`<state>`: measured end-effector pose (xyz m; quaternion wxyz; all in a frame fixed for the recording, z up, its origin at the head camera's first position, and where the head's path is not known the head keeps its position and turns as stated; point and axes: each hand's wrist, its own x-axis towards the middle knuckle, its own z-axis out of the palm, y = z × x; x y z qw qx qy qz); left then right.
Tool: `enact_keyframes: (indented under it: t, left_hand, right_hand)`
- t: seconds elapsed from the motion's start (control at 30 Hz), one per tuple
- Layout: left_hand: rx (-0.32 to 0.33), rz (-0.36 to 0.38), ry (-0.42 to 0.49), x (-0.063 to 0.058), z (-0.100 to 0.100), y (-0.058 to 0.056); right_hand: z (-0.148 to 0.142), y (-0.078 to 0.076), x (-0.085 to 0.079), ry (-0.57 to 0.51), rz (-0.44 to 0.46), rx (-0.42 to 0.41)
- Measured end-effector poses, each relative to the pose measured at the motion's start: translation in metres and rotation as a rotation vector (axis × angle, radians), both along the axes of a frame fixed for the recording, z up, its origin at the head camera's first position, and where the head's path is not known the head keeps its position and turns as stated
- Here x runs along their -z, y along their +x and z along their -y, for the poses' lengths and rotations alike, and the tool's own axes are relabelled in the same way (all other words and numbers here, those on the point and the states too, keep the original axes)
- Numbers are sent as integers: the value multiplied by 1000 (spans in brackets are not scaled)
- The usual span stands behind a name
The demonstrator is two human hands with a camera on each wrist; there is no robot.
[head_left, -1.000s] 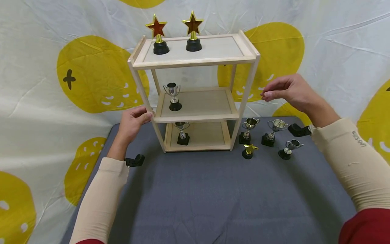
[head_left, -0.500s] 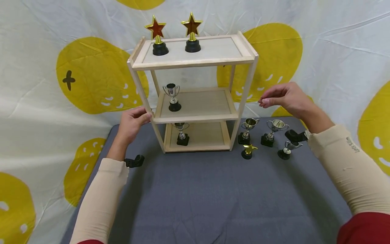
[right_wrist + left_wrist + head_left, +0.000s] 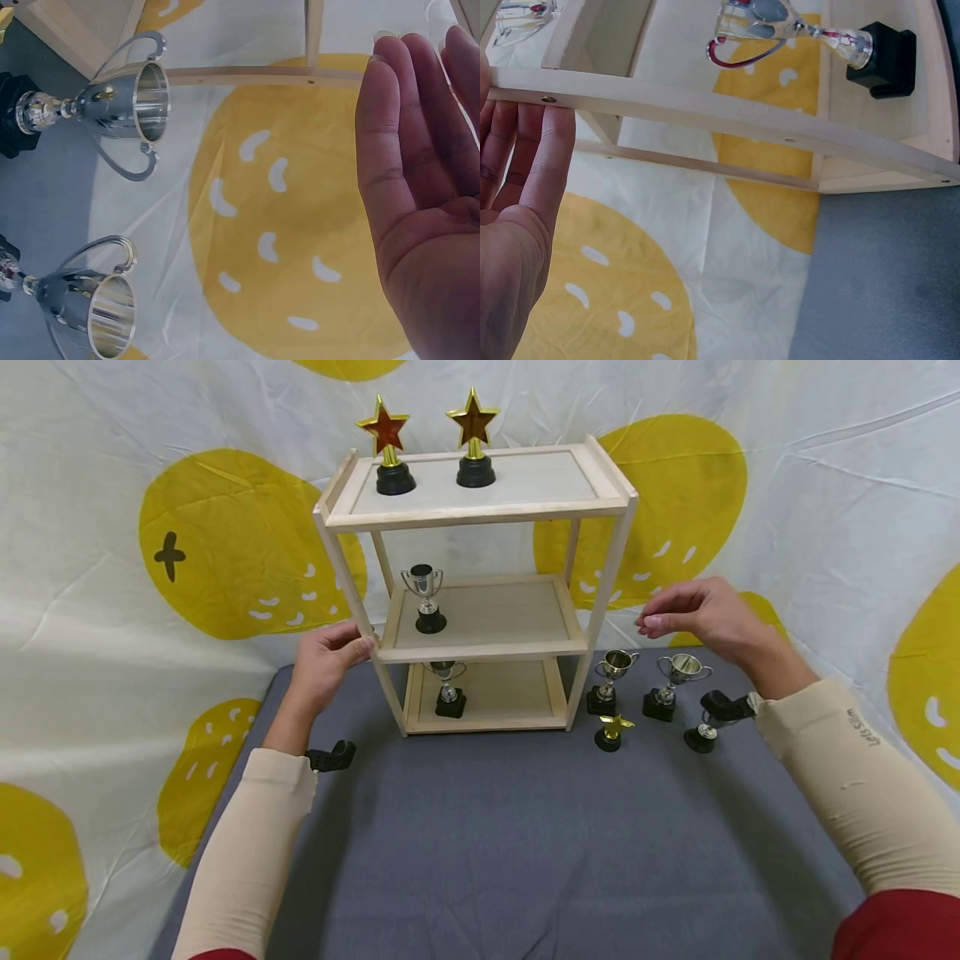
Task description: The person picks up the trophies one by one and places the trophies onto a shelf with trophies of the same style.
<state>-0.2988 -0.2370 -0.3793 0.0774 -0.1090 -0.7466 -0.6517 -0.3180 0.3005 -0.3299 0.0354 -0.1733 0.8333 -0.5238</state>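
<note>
A three-tier wooden shelf [image 3: 480, 653] stands at the back of the table. My left hand [image 3: 324, 664] holds its left front post [image 3: 682, 105] between thumb and fingers, near the middle tier. Held in the air right of the shelf, my right hand [image 3: 701, 614] has nothing in it; its fingers look nearly straight in the right wrist view. Below it stand two silver trophy cups [image 3: 615, 665] [image 3: 684, 668] on black bases. A smaller cup [image 3: 701, 740] is partly hidden by the wrist camera, and a small gold star trophy [image 3: 609, 739] stands nearby.
Two gold star trophies [image 3: 395, 478] [image 3: 476, 472] stand on the top tier. One silver cup [image 3: 431, 620] is on the middle tier's left side, another [image 3: 450, 702] on the bottom tier. A patterned cloth [image 3: 247, 543] hangs behind the grey table [image 3: 480, 835].
My right hand has come down toward the cups at the right, and its wrist camera now covers part of the smaller cup. The left hand keeps its place on the post.
</note>
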Motion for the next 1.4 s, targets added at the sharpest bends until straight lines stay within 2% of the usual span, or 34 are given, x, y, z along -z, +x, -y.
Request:
enact_keyframes:
  t: [0.23, 0.53, 0.87, 1.4]
  left_hand:
    - [-3, -2, -7, 0, 0, 0]
    - [-1, 2, -10, 0, 0, 0]
    - [-6, 9, -4, 3, 0, -1]
    - [1, 11, 8, 2, 0, -1]
  right_hand:
    - [-1, 1, 8, 7, 15, -1]
    - [-3, 2, 21, -47, 38, -32]
    - [-4, 5, 33, -9, 52, -2]
    - [-7, 9, 56, -29, 63, -37]
